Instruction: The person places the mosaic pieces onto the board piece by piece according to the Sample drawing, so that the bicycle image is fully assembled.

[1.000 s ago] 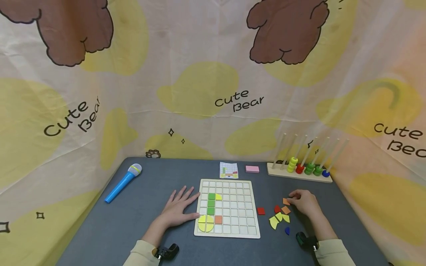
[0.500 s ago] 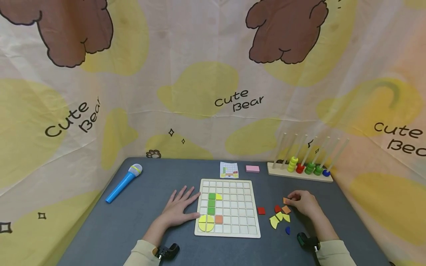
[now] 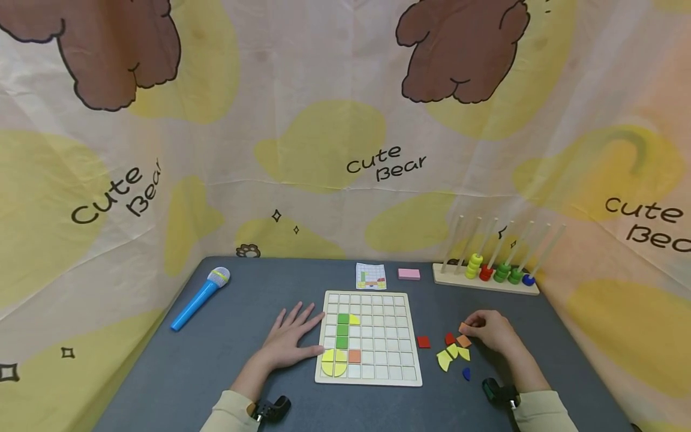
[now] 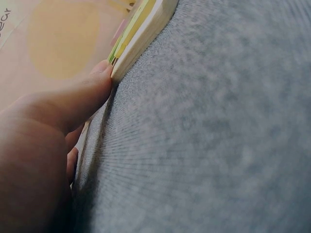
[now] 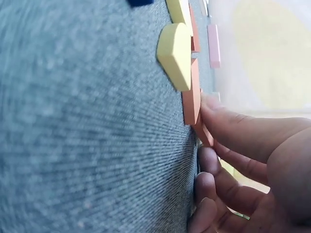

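My left hand (image 3: 291, 342) lies with fingers spread on the table, its thumb and a fingertip at the left edge of a white grid board (image 3: 385, 378). On the board lie several green squares (image 3: 342, 330), yellow pieces (image 3: 333, 362) and an orange square (image 3: 354, 356). To the right, my right hand (image 3: 490, 327) pinches an orange tile (image 5: 204, 133) between thumb and fingers, slightly tilted, close to the tabletop. A second orange tile (image 3: 463, 341) lies just in front of it. Beside that are yellow pieces (image 3: 444, 361), a red piece (image 3: 450, 339) and a blue piece (image 3: 466, 374).
A red square (image 3: 423, 342) lies just right of the board. Behind the board are a pattern card (image 3: 370, 276) and a pink block (image 3: 408, 274). A bead-peg rack (image 3: 486, 281) stands at back right, a blue toy microphone (image 3: 200, 299) at left.
The orange tile under my right fingers has tipped and turned a little as the fingers close on it. My left hand and the board stay in place.
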`<state>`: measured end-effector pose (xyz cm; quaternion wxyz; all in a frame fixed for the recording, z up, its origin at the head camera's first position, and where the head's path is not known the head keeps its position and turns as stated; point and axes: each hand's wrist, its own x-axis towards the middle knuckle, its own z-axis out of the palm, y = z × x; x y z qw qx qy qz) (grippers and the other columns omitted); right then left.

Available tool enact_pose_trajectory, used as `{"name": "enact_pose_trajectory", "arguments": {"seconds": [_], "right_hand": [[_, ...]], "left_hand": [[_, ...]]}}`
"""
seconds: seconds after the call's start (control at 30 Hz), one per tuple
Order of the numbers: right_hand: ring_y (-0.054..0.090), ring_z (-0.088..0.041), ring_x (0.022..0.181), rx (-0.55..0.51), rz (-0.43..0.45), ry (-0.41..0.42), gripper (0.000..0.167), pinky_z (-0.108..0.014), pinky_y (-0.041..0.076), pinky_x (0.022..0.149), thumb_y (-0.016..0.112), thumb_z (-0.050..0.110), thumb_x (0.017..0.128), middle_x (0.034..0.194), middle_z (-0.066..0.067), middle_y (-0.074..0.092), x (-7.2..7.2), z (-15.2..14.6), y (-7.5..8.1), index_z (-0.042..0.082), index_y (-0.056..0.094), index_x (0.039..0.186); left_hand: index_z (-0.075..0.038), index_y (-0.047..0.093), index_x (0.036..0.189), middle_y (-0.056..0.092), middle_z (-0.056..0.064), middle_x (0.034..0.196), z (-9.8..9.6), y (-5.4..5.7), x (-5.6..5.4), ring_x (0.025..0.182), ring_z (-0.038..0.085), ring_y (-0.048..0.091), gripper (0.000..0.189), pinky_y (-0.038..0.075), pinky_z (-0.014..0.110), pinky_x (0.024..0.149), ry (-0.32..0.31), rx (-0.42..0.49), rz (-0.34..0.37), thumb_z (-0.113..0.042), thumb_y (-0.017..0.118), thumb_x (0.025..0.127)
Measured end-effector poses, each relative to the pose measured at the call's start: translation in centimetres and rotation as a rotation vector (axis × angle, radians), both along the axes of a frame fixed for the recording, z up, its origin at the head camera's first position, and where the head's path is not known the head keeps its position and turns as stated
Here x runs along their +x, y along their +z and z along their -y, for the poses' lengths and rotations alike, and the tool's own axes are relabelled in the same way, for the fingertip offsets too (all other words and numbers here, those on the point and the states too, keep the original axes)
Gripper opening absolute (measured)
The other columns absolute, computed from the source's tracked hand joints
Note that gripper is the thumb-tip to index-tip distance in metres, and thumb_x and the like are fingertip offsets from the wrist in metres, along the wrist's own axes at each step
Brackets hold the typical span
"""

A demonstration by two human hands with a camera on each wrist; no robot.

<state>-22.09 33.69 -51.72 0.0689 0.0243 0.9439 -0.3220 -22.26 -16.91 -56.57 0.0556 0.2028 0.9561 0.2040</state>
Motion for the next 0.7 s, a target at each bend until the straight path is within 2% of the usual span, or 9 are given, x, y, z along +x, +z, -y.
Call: {"name": "enact_pose_trajectory", "arguments": {"seconds": [0.17,0.4,0.57,0.7], "right_hand": [[0.056,-0.019,0.077,-0.048,0.007,-0.008,0.022,-0.030,0.045,0.066,0.077,0.024,0.091,0.084,-0.005,0.066,-0.1,0.2,0.6,0.003,0.070,0.094],[0.053,-0.019,0.073,-0.102,-0.082,0.015,0.023,-0.030,0.043,0.062,0.075,0.029,0.092,0.080,-0.003,0.065,0.1,1.4,1.8,0.006,0.070,0.095],[0.052,-0.020,0.073,-0.112,-0.094,0.024,0.019,-0.030,0.043,0.061,0.075,0.028,0.093,0.081,-0.004,0.063,0.5,3.2,3.1,0.010,0.070,0.098],[0.052,-0.020,0.071,-0.126,-0.101,-0.012,0.024,-0.031,0.044,0.057,0.074,0.031,0.093,0.080,-0.006,0.062,0.9,4.8,4.1,0.009,0.069,0.101]], "left_hand": [[-0.040,0.029,0.159,0.019,-0.006,0.169,0.0,-0.1,0.2,0.158,0.028,0.005,0.087,-0.002,0.059,0.123,0.002,0.008,-0.018,-0.080,0.054,0.085],[-0.032,0.038,0.157,0.029,0.005,0.167,0.0,0.3,0.4,0.155,0.039,0.014,0.083,0.004,0.066,0.121,-0.020,0.047,-0.051,-0.070,0.061,0.087],[-0.033,0.035,0.158,0.026,0.003,0.168,-0.1,0.4,0.4,0.156,0.036,0.012,0.084,0.003,0.064,0.121,-0.020,0.027,-0.030,-0.071,0.059,0.088],[-0.034,0.035,0.158,0.026,0.002,0.168,-0.1,0.5,0.3,0.157,0.035,0.011,0.084,0.004,0.064,0.122,-0.015,0.013,-0.031,-0.073,0.058,0.087]]}}
